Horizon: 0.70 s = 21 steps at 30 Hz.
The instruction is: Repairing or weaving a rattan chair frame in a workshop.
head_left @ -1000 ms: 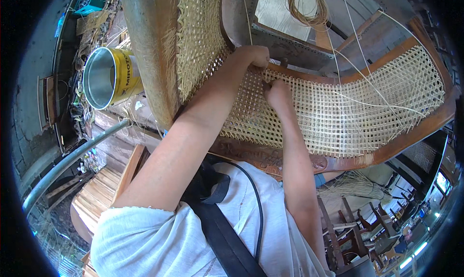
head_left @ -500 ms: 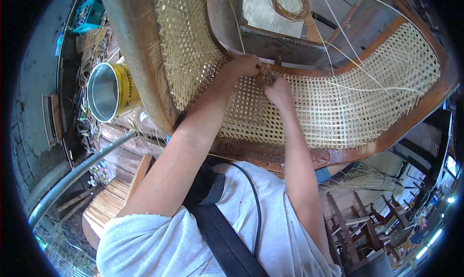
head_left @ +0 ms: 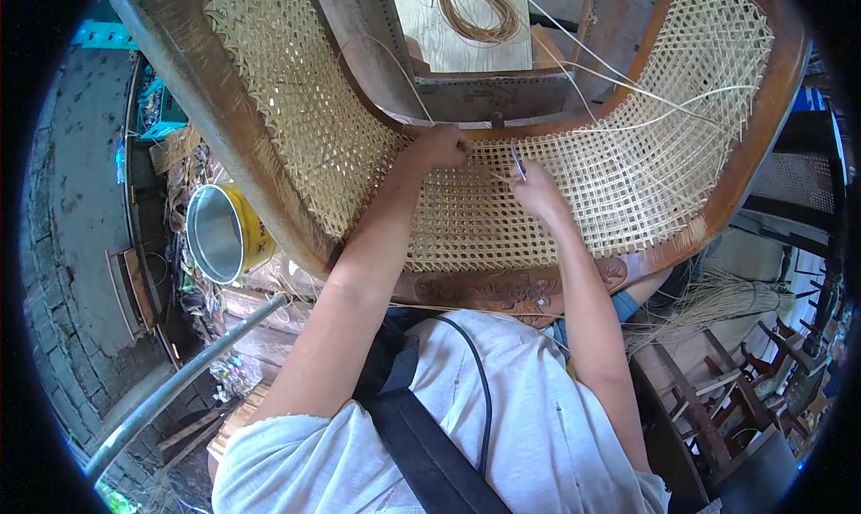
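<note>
Head view, looking down on caning work. Landmark: seat (head_left: 574, 200), a woven cane panel in a curved wooden frame (head_left: 762, 155), tilted up before the person.

1. Left hand (head_left: 439, 146): at the seat's upper edge, left of middle, where the weave meets the frame's top rail. Fingers curled tight, pressed on the cane; what they pinch cannot be told.
2. Right hand (head_left: 535, 191): on the seat's weave just right of the left hand, the two near but apart. Fingers closed round a thin metal tool (head_left: 518, 162), whose tip stands up from the fist over the weave.
3. Loose cane strands (head_left: 646, 97): run from the seat's upper part, up and across toward the right side of the frame.
4. Second cane panel (head_left: 296, 110): adjoins the seat on its left, in a wooden rail of its own.
5. Coil of cane (head_left: 475, 12): above the seat, lying on a pale board (head_left: 430, 39).
6. Yellow tin (head_left: 224, 231): left of the seat, beyond the second panel, on its side with the open mouth showing.
7. Metal pipe (head_left: 188, 379): below-left of the seat, slanting.
8. Bundle of cane (head_left: 717, 299): below-right of the seat.
9. Chairs (head_left: 744, 397): further below-right, dark wood.
10. Strap (head_left: 430, 451) and black cable (head_left: 480, 379): across the person's pale shirt, beneath the seat.
</note>
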Each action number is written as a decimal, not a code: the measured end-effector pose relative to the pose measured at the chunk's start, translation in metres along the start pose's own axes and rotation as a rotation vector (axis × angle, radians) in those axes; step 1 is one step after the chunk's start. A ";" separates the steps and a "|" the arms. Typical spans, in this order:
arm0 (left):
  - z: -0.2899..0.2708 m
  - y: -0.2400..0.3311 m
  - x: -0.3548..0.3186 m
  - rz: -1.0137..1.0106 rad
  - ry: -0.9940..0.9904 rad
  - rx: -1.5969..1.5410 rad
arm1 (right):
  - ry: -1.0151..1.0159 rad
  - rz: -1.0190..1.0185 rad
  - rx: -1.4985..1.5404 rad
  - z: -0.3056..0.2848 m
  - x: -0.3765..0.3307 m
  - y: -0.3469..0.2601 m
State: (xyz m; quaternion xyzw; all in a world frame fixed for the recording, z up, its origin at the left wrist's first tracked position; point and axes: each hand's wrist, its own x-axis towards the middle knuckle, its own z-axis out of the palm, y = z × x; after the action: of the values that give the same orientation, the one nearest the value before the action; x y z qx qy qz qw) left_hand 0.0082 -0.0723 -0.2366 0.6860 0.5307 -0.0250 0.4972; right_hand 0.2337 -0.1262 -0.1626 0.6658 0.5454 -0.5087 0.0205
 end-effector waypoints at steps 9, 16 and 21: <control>0.007 0.000 0.018 0.028 -0.094 -0.500 | 0.222 -0.137 0.017 -0.007 0.004 -0.026; 0.004 -0.013 0.021 0.004 0.039 -0.220 | -0.086 -0.078 -0.426 0.005 -0.008 -0.042; 0.000 -0.003 0.021 0.004 0.008 -0.182 | -0.047 -0.009 -0.525 0.010 0.023 -0.044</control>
State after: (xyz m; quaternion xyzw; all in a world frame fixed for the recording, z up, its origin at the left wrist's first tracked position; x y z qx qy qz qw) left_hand 0.0150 -0.0572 -0.2502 0.6391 0.5314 0.0269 0.5554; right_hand 0.1922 -0.0983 -0.1601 0.6232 0.6612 -0.3650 0.2030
